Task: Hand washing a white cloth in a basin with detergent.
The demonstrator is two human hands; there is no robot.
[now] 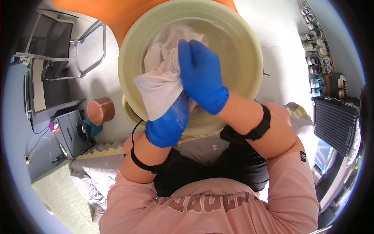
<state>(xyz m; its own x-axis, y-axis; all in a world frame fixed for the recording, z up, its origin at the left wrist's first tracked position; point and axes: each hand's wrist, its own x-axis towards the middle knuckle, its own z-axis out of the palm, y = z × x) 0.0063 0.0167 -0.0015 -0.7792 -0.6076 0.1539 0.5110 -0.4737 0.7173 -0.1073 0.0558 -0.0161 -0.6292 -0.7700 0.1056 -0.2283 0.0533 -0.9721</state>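
Note:
A pale pinkish-white wet cloth (pixel 157 91) is bunched between my two hands above a large yellowish-green basin (pixel 130 50). Thin blue gloves cover both hands. My right hand (pixel 202 74) is closed on the gathered fabric, its fingers curled toward the left. Lower and to the left, my left hand (pixel 169 121) grips the cloth from beneath; a fold drapes over it and hides its fingers. Wet streaks show on the left glove. More of the fabric hangs down into the basin, where shallow cloudy water (pixel 230 50) with a little foam lies.
The basin rests against an orange surface (pixel 93 11) at the far side. A rim of another greenish container (pixel 130 109) shows beneath it. To the left are a brown bin (pixel 101 111), a grey cabinet (pixel 67 130) and a metal-framed chair (pixel 91 50). Rows of shoes (pixel 313 46) and a black suitcase (pixel 336 123) line the right.

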